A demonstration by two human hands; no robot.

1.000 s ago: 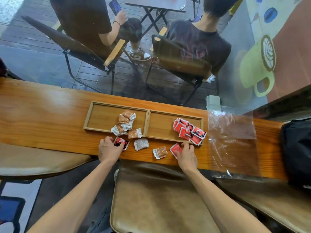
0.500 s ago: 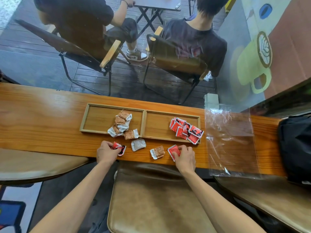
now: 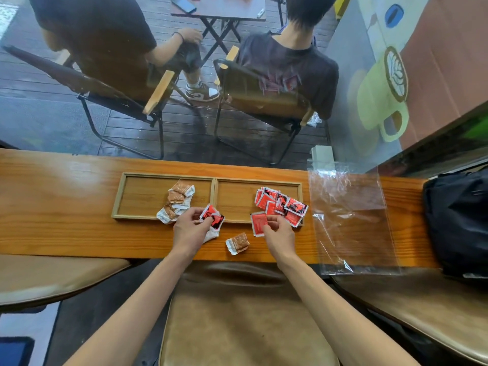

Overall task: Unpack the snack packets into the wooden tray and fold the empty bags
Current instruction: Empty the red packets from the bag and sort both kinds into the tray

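Red packet [image 3: 212, 217] in left hand [image 3: 189, 228], wooden tray [image 3: 214, 194]

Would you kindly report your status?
Left hand holds red packet. Right hand holds red packet. Brown packet outside wooden tray.

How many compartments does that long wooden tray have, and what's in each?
2. The left compartment holds a heap of brown-and-white snack packets; the right compartment holds red packets. Packets underneath each heap may be hidden.
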